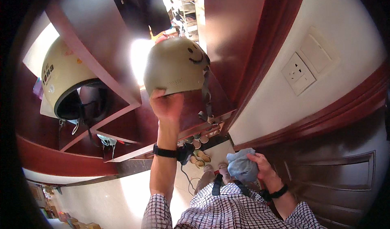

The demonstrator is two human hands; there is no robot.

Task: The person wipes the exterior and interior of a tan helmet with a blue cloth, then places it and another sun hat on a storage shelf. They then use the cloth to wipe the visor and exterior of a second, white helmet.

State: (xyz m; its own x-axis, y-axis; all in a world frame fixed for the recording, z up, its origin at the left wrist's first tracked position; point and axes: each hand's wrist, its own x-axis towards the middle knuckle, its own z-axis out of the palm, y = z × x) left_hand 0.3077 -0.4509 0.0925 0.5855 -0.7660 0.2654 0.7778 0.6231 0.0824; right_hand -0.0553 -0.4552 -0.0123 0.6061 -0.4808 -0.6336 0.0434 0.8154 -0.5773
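Note:
My left hand [167,106] grips the lower rim of an olive-beige helmet [174,64] with a small smiley drawn on its shell. The thumb lies outside the rim; the other fingers are hidden under it. A dark chin strap [206,95] dangles from the helmet's right side, above a dark red shelf board [185,109]. Down by my waist on the right, my right hand [264,168] is closed on a bunched light-blue cloth [242,165].
On the left, a second, cream helmet [67,72] rests in a dark red cabinet compartment. A white wall with a socket plate [298,73] stands to the right, above a dark panelled door [337,172]. Shoes [200,158] lie on the floor by my feet.

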